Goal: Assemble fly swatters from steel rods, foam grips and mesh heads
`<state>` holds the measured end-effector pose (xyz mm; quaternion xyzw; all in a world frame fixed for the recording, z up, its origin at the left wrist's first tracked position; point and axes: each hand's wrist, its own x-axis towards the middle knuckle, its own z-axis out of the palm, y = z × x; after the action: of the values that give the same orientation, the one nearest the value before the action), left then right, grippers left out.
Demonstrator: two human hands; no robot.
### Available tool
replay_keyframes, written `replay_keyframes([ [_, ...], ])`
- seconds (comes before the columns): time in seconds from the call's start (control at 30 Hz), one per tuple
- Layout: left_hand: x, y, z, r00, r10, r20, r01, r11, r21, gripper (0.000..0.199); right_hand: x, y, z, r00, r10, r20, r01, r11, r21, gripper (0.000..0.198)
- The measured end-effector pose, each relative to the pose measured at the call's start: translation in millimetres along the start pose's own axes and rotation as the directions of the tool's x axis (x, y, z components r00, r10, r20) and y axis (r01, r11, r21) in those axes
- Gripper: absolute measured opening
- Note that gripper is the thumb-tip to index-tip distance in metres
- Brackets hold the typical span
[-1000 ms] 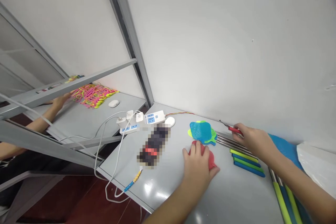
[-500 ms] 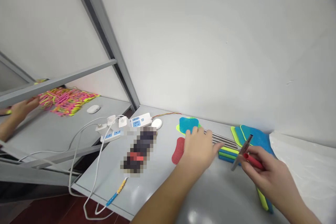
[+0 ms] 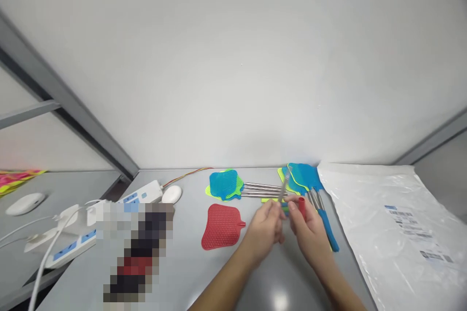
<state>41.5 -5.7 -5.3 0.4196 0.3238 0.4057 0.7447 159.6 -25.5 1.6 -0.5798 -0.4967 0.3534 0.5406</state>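
My left hand (image 3: 265, 227) is closed around a slim metal rod (image 3: 284, 188) that slants upward from its fingers. Beside it, my right hand (image 3: 311, 226) grips a red handle (image 3: 302, 206), with its fingertips close to the rod. A red fly swatter head (image 3: 222, 226) lies loose on the table to the left of my hands. Behind them, blue and green fly swatters (image 3: 224, 184) with metal shafts are stacked, their handles partly covered by my hands. More blue and yellow-green fly swatters (image 3: 304, 177) lie at the right, pointing toward me.
A white plastic mailing bag (image 3: 386, 238) with printed labels covers the right side. On the left are power strips (image 3: 148, 194) with chargers and cables, a round white object (image 3: 171, 194) and a blurred-out item (image 3: 140, 252). A wall stands behind the table.
My left hand has come away from the fly swatter stack and taken the metal rod, which my right hand held along with the red handle. The view has turned right.
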Motion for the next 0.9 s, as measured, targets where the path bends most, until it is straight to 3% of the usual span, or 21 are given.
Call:
replay_keyframes([
  [0.13, 7, 9, -4, 0.969, 0.151, -0.194, -0.185, 0.967, -0.173, 0.032, -5, 7, 0, 0.995, -0.003, 0.099, 0.009, 0.998, -0.064, 0.027],
  [0.3, 8, 24, -15, 0.905, 0.241, -0.350, -0.330, 0.917, -0.224, 0.028, -13, 15, 6, 0.943, 0.018, 0.331, 0.086, 0.951, -0.296, 0.021],
  [0.43, 5, 28, -18, 0.900, 0.272, -0.340, -0.344, 0.923, -0.172, 0.030, -15, 18, 13, 0.927, 0.024, 0.375, 0.111, 0.936, -0.335, 0.027],
  [0.63, 0, 22, -12, 0.864, 0.352, -0.361, -0.326, 0.936, 0.132, 0.034, -15, 19, 14, 0.930, 0.014, 0.366, 0.115, 0.938, -0.326, 0.026],
  [0.9, 1, 18, -11, 0.874, 0.374, -0.309, -0.314, 0.922, 0.227, 0.034, -15, 20, 11, 0.933, 0.012, 0.359, 0.113, 0.939, -0.325, 0.024],
])
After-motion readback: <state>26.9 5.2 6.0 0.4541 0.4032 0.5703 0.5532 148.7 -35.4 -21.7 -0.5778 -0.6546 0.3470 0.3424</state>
